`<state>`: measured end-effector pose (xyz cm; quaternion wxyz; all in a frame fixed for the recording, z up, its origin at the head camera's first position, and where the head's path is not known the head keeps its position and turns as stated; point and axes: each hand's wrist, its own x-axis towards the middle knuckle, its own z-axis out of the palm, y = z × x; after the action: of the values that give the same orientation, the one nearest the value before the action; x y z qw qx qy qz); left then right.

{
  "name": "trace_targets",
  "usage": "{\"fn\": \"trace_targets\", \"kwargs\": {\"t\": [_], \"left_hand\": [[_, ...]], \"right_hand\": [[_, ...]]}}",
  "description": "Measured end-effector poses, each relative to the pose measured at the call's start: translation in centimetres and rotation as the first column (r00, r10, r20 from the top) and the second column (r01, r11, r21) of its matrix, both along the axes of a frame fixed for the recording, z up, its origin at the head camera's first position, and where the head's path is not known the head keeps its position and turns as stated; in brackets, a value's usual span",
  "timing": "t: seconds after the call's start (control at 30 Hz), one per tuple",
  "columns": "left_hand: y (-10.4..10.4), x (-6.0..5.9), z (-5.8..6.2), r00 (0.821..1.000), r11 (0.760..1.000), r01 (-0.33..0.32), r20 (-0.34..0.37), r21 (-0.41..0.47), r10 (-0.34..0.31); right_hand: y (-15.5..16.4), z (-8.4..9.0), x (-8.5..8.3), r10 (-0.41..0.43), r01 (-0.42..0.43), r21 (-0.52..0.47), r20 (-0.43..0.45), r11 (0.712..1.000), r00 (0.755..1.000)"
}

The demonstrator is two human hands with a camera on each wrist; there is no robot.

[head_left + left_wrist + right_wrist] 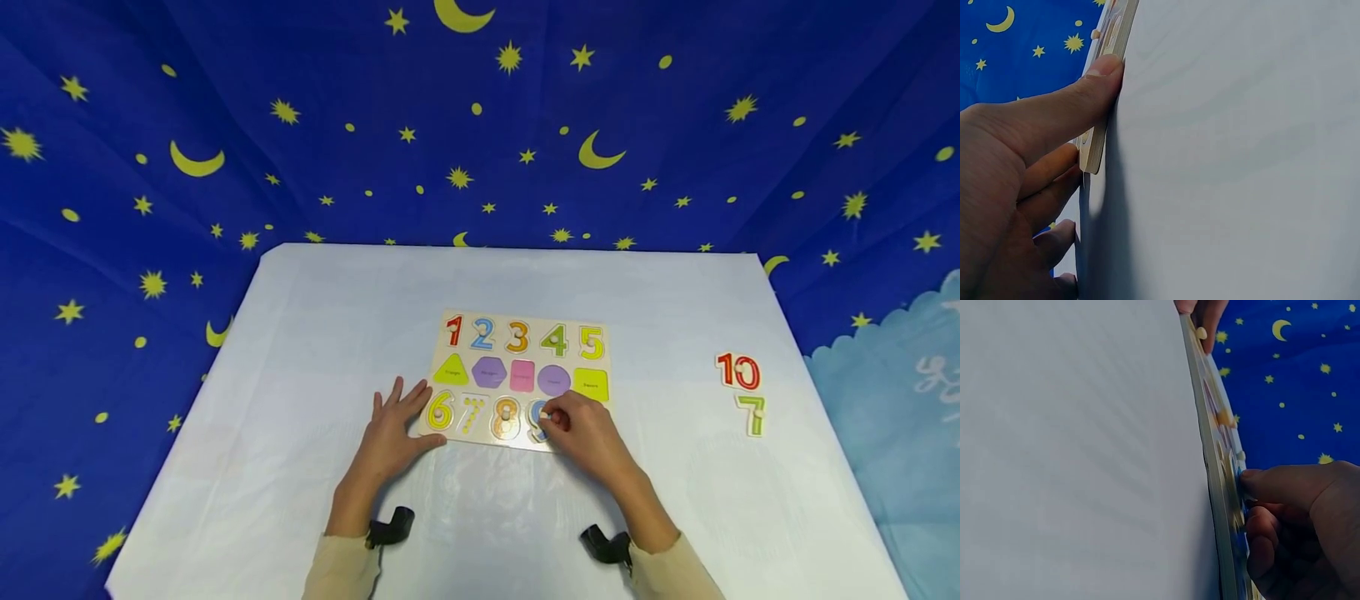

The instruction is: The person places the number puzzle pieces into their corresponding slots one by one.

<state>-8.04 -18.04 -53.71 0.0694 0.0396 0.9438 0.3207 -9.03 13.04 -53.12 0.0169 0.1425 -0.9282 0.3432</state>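
Observation:
A wooden number puzzle board (573, 333) lies on the white table. My left hand (392, 433) rests at its lower left corner with fingers spread; the thumb (1079, 103) presses the front edge. Between thumb and fingertips, my right hand (588, 432) pinches the blue number 9 piece (535, 423) by its knob, over the lower right of the board. The fingers cover part of that piece. Beside it sit the orange 8 (506, 419) and the yellow 6 (439, 411). The 7 recess (471, 414) shows yellow dots and no piece.
Numbers 1 to 5 fill the board's top row, above a row of printed coloured shapes. A red 10 piece (738, 372) and a green 7 piece (751, 415) lie on the table at right. Blue star-patterned cloth (525, 200) surrounds the table (337, 333).

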Motion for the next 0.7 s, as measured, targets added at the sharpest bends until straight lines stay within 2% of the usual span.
{"fn": "trace_targets", "kwargs": {"t": [0.7], "left_hand": [[-0.05,-0.11,-0.24,1.000,1.000,-0.001,-0.001,0.004,0.001]], "right_hand": [[-0.62,-0.04,-0.09,-0.008,0.007,0.055,0.031,0.998,0.999]]}}
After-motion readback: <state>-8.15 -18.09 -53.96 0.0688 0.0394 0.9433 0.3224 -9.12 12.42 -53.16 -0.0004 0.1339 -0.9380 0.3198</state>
